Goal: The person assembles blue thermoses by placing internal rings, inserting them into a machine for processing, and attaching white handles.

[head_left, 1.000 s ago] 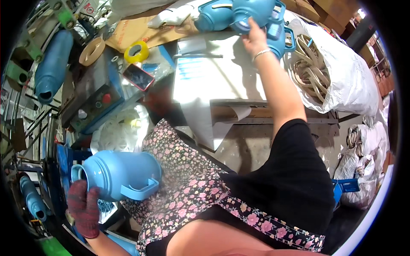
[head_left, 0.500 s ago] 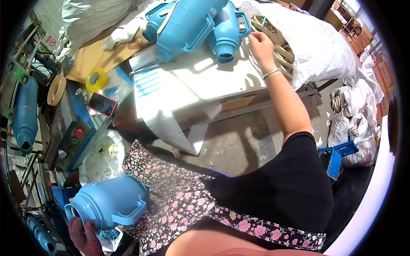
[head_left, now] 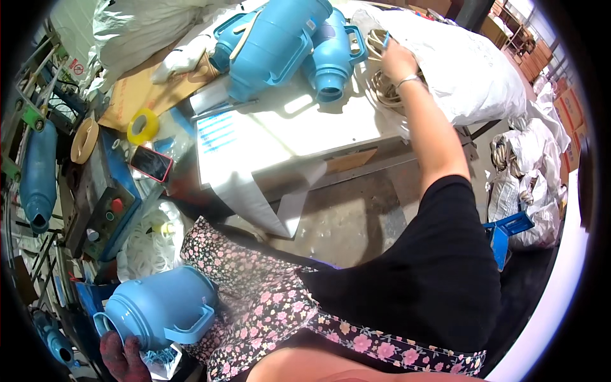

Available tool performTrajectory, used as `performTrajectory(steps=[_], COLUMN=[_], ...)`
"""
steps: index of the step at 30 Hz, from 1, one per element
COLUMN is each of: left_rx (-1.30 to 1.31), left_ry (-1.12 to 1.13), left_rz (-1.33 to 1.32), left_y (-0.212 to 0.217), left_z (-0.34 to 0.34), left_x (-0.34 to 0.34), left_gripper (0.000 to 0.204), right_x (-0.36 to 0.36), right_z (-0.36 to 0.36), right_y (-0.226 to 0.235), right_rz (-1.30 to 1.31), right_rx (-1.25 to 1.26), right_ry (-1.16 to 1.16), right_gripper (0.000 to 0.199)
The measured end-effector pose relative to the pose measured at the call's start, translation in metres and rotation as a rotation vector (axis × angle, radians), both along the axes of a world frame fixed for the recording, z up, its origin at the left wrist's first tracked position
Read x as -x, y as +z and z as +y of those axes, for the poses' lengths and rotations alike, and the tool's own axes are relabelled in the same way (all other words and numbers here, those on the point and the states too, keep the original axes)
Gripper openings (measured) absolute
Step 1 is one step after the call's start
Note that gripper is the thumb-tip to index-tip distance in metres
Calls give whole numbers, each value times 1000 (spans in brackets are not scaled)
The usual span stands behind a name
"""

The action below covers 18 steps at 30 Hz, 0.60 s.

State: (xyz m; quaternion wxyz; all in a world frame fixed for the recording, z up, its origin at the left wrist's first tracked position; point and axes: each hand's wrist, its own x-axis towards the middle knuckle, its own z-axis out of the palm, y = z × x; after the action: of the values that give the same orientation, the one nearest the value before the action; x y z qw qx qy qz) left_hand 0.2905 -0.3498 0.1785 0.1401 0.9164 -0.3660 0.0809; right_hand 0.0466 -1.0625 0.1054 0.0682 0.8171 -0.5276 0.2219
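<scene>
Item: blue plastic flask shell (head_left: 159, 309), handled, lower left of the frame. It is lying tilted on the floral-print lap (head_left: 254, 299), open mouth facing lower left, handle facing down and right. The left hand (head_left: 121, 360), in a dark red glove, is cupping it from below at the mouth end; the grip is partly cut by the frame edge, so how firmly it is closing I cannot tell.

Item: bundle of pale looped cords (head_left: 382, 83), upper right, lying in an open white sack (head_left: 471, 70). The right hand (head_left: 398, 60) is reaching into it, fingers curled narrow around something small and blue; whether a cord is also pinched I cannot tell.

Item: more blue shells (head_left: 280, 38), upper centre, lying on the white worktop (head_left: 286, 127).

Handling note, as a judgement: picking one loop cleanly from the tangle is calling for a fingertip pinch and a slow lift, while the left hand is steadying the lap shell so it is not rolling off.
</scene>
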Motion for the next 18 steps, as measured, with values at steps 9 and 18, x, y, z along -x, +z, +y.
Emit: performTrajectory(steps=[9, 18], left_rx=[153, 214], left_ry=[-71, -56], left_rz=[169, -5], left_y=[-12, -18], left_z=[-53, -5], left_x=[7, 29], left_gripper=[22, 20], right_x=[-6, 8], right_z=[-22, -23], right_y=[-27, -30], right_rz=[143, -136], right_rx=[194, 314], right_ry=[164, 278], right_gripper=[22, 23])
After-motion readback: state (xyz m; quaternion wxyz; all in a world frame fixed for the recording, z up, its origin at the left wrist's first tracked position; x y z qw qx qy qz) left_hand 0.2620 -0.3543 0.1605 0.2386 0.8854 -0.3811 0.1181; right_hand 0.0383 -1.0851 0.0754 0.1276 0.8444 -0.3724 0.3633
